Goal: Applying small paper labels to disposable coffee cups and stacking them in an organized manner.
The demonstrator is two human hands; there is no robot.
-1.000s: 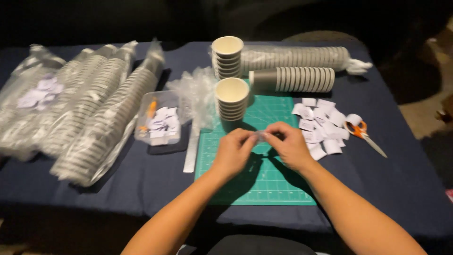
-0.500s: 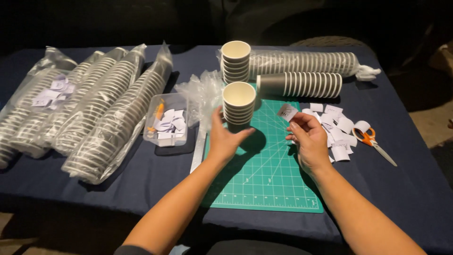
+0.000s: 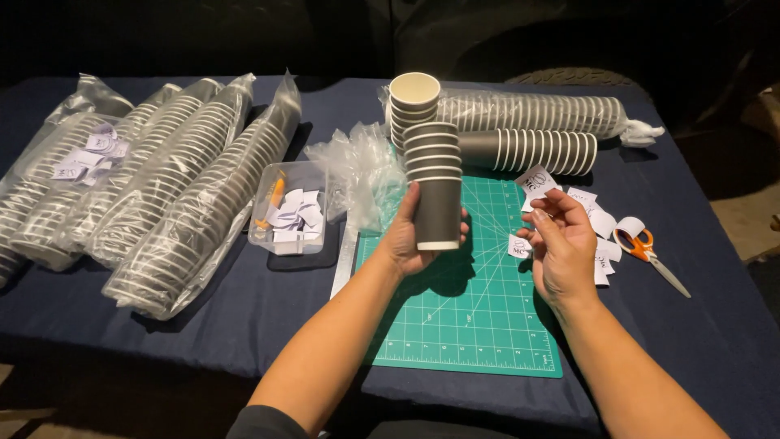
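So the left hand [image 3: 410, 240] is wrapped around the bottom cup of a short stack of dark grey paper cups [image 3: 434, 183], thumb on the near side and fingers curled behind, holding it up off the green cutting mat [image 3: 463, 313]. The stack is upright, with the white rims showing as stripes up top. The right hand [image 3: 561, 244] is closed in a pinch on a small white sticker [image 3: 536, 180] held up at the fingertips, just to the right of the cups and not touching them.

Handling-wise, I'd guess nested paper cups like these weigh next to nothing, but the walls are thin and will dent if you squeeze hard. Gripping low on the outermost cup, like here, seems the way to go, since the layers inside stiffen it. The surface looks matte, so probably not slippery. The sticker is floppy and presumably tacky on one side, so edge-pinching with the fingertips makes sense.

Around them:
- a loose pile of cut stickers [image 3: 597, 228] on the mat's right edge
- orange-handled scissors [image 3: 650, 252] just past that
- another upright cup stack [image 3: 413, 104] behind the held one
- two sleeves of cups lying on their sides [image 3: 528, 130] at the back
- crumpled clear plastic wrap [image 3: 361, 167]
- a clear tub of stickers [image 3: 290, 207]
- a metal ruler [image 3: 344, 260] along the mat's left edge
- several bagged cup sleeves [image 3: 162, 187] at far left on the dark blue counter [image 3: 244, 317]
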